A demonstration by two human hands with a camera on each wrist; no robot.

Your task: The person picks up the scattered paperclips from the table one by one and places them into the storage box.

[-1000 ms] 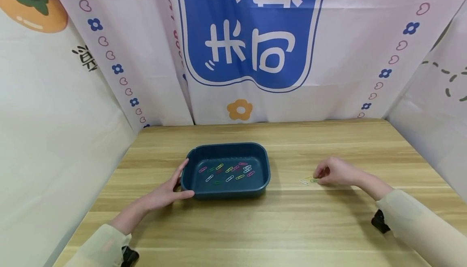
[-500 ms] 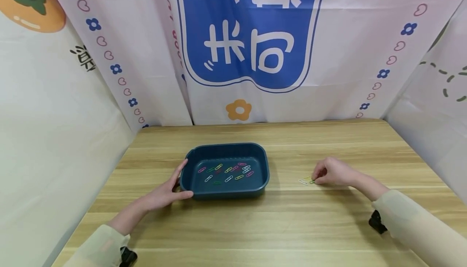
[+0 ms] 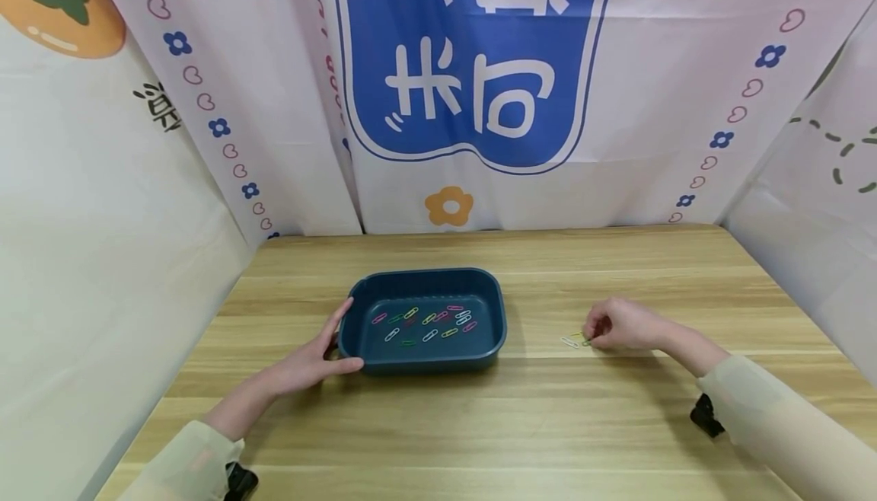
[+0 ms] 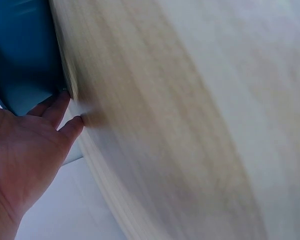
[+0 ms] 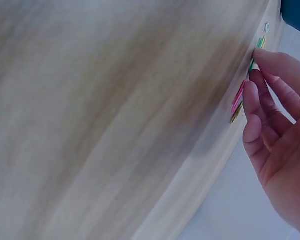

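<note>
A dark blue plastic bin [image 3: 421, 365] stands on the table with several coloured paper clips [image 3: 430, 335] spread over its floor. My left hand [image 3: 310, 362] rests against the bin's left end, thumb at the front corner and fingers stretched along the side. To the right of the bin, my right hand [image 3: 623, 323] pinches a green paper clip [image 5: 251, 65] between thumb and fingertips, down at the tabletop. A white paper clip [image 3: 569, 342] and a yellow paper clip [image 3: 576, 335] lie just left of those fingertips. In the right wrist view a pink paper clip [image 5: 238, 96] lies beside the curled fingers.
The wooden table [image 3: 438, 432] runs back to a hanging printed cloth [image 3: 397, 196]. Light cloth [image 3: 123, 257] also hangs along the left side, and another such cloth [image 3: 808, 204] hangs at the right.
The right fingertips have shifted slightly left with the green paper clip over the first half second. Since then they have stayed nearly still. The left hand and bin have not moved.
</note>
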